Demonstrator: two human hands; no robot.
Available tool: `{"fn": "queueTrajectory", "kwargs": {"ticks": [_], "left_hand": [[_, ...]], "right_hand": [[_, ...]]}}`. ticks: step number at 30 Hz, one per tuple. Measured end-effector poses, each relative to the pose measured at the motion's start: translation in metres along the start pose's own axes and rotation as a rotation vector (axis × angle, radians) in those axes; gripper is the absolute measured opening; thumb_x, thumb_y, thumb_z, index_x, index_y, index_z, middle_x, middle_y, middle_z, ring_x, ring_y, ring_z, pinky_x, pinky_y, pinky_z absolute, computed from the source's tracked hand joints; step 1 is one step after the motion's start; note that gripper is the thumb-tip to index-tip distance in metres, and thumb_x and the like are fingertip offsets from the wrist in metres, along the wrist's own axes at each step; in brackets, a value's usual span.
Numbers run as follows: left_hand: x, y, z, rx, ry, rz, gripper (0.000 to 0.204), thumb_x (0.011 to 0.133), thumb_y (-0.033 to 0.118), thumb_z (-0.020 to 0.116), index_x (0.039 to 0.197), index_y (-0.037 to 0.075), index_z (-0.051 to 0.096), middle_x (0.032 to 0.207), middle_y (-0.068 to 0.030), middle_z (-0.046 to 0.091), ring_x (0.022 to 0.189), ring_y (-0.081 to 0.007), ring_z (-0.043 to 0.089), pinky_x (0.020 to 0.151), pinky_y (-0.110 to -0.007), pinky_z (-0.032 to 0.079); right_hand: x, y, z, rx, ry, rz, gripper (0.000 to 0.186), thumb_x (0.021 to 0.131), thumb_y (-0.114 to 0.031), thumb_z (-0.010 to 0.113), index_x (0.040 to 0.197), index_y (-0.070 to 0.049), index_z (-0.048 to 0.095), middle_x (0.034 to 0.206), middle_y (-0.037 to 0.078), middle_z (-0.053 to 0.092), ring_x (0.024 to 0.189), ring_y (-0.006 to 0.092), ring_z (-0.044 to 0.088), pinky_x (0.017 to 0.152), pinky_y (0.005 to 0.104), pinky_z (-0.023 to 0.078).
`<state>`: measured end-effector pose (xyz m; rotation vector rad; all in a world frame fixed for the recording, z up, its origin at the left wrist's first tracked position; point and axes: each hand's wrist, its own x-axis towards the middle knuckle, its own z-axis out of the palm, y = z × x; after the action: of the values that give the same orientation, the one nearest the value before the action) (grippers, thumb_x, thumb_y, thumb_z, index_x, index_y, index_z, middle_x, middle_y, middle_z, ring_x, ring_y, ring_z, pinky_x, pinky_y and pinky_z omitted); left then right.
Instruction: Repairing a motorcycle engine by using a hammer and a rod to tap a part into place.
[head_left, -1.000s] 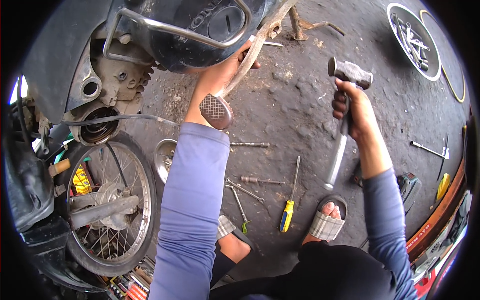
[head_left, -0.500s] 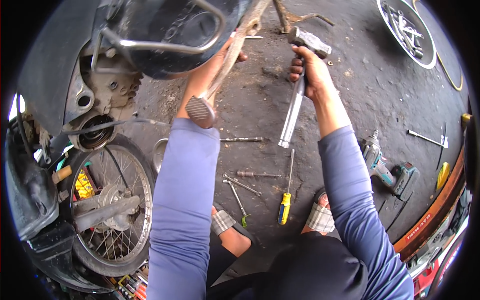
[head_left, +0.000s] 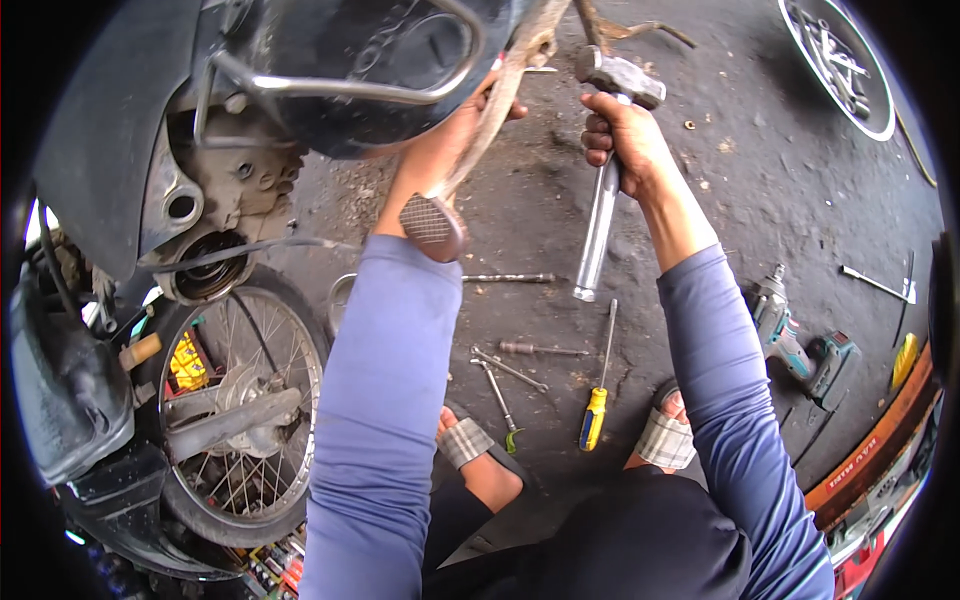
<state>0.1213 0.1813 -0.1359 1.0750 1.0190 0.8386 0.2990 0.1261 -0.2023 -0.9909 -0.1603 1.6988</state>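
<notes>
My right hand (head_left: 631,142) grips a steel-headed hammer (head_left: 622,76) high on its silver handle, just below the head; the handle points down toward me. My left hand (head_left: 437,145) reaches under the black round engine cover (head_left: 385,45) of a motorbike, behind a dirty metal lever with a ridged pedal (head_left: 432,225). Its fingers curl near a thin bright rod, partly hidden; what they grip is unclear. The bike's grimy casing (head_left: 245,185) has open bores, and a steel guard bar (head_left: 360,88) crosses the cover.
On the dark floor (head_left: 540,220) lie a yellow screwdriver (head_left: 595,418), wrenches (head_left: 508,370), thin bars (head_left: 505,278) and a cordless impact driver (head_left: 825,368). A tray of tools (head_left: 833,70) sits top right. A spoked wheel (head_left: 240,420) is at left, an orange beam (head_left: 865,450) at right.
My right hand has raised the hammer up and to the left, toward the lever. My left hand stays under the engine cover.
</notes>
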Motion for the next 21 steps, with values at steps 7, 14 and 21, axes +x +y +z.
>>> {"fn": "queueTrajectory", "kwargs": {"ticks": [7, 14, 21], "left_hand": [[-0.002, 0.005, 0.000, -0.033, -0.047, 0.037, 0.025, 0.089, 0.019, 0.063, 0.104, -0.002, 0.060, 0.081, -0.0098, 0.065, 0.070, -0.0186, 0.065, 0.072, -0.035, 0.057], [-0.003, 0.006, 0.002, -0.003, -0.006, 0.045, 0.026, 0.089, 0.019, 0.064, 0.104, -0.001, 0.060, 0.081, -0.0095, 0.065, 0.070, -0.0183, 0.064, 0.073, -0.036, 0.057], [-0.002, 0.002, -0.003, -0.075, -0.018, 0.060, 0.025, 0.089, 0.018, 0.063, 0.105, -0.002, 0.059, 0.084, -0.0091, 0.064, 0.072, -0.0173, 0.064, 0.072, -0.035, 0.058]], "right_hand": [[0.002, 0.003, 0.003, -0.019, 0.008, -0.035, 0.015, 0.088, -0.015, 0.059, 0.079, -0.010, 0.047, 0.058, -0.005, 0.039, 0.044, 0.0043, 0.036, 0.037, 0.0206, 0.028], [0.003, 0.009, 0.004, -0.046, 0.026, -0.012, 0.015, 0.087, -0.013, 0.058, 0.078, -0.009, 0.046, 0.058, -0.004, 0.039, 0.044, 0.0056, 0.037, 0.037, 0.0217, 0.029], [0.009, 0.003, 0.005, -0.288, -0.004, -0.055, 0.016, 0.088, -0.014, 0.056, 0.076, -0.009, 0.046, 0.057, -0.005, 0.036, 0.045, 0.0057, 0.034, 0.038, 0.0223, 0.030]]}}
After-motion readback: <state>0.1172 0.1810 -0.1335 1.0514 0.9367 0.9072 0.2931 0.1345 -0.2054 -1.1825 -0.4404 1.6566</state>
